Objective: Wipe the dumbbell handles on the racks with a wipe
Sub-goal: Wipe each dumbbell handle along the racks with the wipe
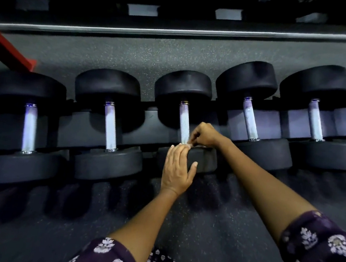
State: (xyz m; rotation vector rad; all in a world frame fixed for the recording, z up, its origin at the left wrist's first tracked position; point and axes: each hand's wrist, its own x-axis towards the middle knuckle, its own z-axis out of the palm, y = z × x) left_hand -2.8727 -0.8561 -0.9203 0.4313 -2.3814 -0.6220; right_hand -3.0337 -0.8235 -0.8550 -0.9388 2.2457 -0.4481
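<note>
A person in a dark floral top reaches both bare arms to a row of black dumbbells resting in the cradles of a low rack [305, 121]. The left hand [177, 167] lies flat, fingers straight and spread, over the near head of the middle dumbbell [185, 89], thumb along the head's near face. The right hand [204, 134] curls at the near end of that dumbbell's knurled handle [184, 123], fingertips pinching something small and pale against the metal; whether that is the wipe cannot be told, as the hand hides most of it. Two dumbbells sit to the left, their handles [111, 125] bare, and two more to the right, each in its own cradle. A second rack tier [178, 33] with a grey rail runs across the far side, holding dark shapes too dim to identify. A red frame member [8, 47] angles in at far left. Speckled rubber floor [210, 231] lies beneath the arms.
</note>
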